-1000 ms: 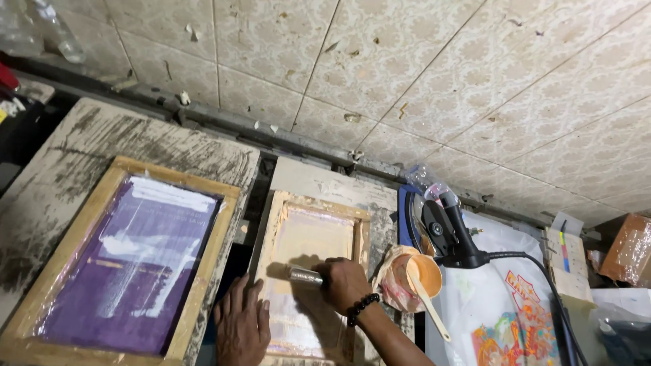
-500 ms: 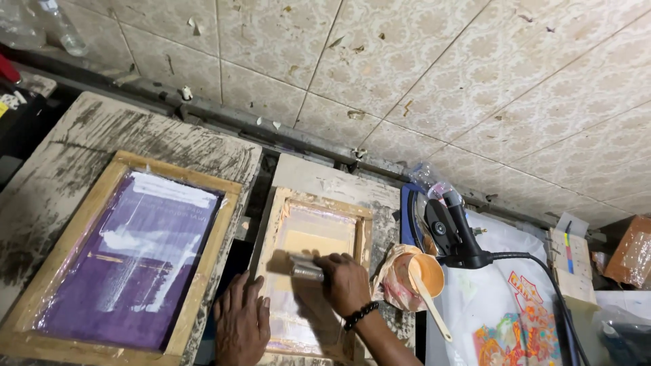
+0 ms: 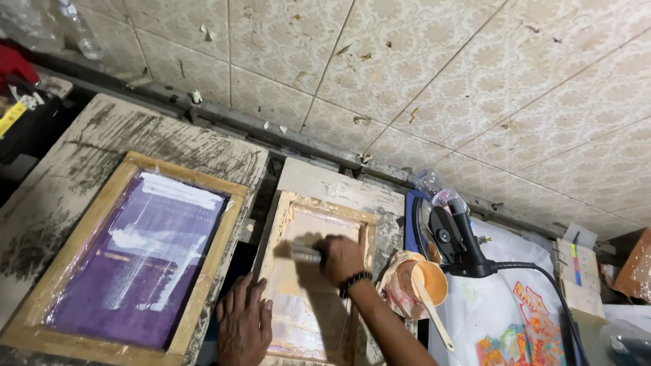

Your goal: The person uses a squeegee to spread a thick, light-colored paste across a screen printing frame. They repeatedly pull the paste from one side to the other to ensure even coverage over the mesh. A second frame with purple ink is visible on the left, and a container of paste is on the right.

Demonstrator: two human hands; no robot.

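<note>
Two frames lie on our worn surface (image 3: 88, 146): a big frame (image 3: 132, 254) with purple mesh toward the left edge, and a small frame (image 3: 315, 271) near the middle. Our right hand (image 3: 341, 257) is closed around a squeegee (image 3: 305, 255), its blade lying on the small frame's pale mesh near the far end. Our left hand (image 3: 244, 325) lies flat and open on that frame's near left rail, fingers spread. Just beside the frame's right rail sits an orange cup (image 3: 427, 281) with a stick in it, and past it a black heat gun (image 3: 454, 237).
</note>
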